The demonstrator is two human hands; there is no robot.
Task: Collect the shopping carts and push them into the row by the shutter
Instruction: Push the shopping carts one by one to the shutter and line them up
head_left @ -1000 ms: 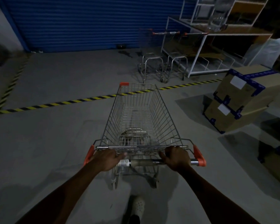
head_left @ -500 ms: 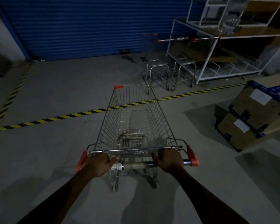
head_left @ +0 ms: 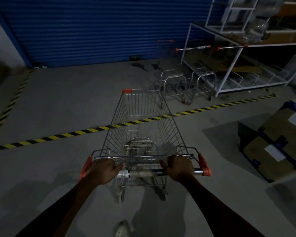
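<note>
The shopping cart (head_left: 143, 127) stands straight ahead, its basket over the hazard stripe (head_left: 58, 136) on the floor. The left hand (head_left: 103, 171) and right hand (head_left: 179, 169) each curl round the handle bar (head_left: 143, 173), one near each end. By the shutter (head_left: 101, 28), the parked carts (head_left: 183, 86) are dim and their baskets are hard to make out. A shoe (head_left: 121, 230) is cut off at the bottom edge.

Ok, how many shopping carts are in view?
3. The pushed cart, gripped by left hand and right hand, mid-floor; left parked cart and right parked cart side by side at the white rack. Darkness may hide more.
</note>
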